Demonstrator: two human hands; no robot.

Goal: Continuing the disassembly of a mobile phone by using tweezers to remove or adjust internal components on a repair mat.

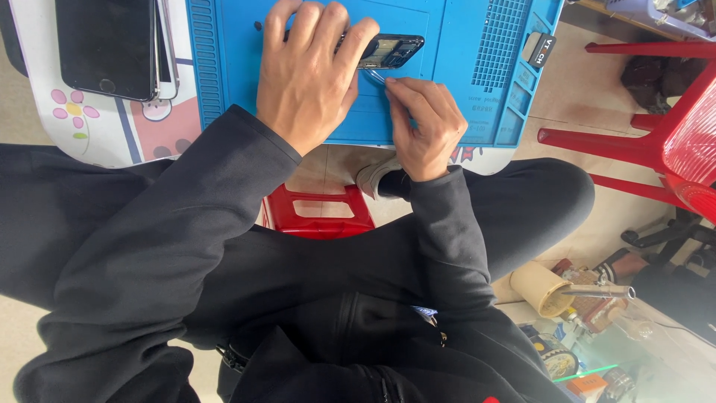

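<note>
Overhead, the left hand presses down over an opened phone on the blue work mat, fingers clamped on it. Just beside, the right hand pinches slim tweezers (tips touching the phone's edge).

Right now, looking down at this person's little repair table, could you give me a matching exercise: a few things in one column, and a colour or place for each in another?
Things:
1. opened phone
2. work mat
3. stool
4. dark phone

Descriptions:
A. red, under the table
B. blue, covering the tabletop
C. lying screen-up, left of the mat
D. gripped by the left hand, while the right hand holds a thin tool to it

Pairs: 1-D, 2-B, 3-A, 4-C
</note>
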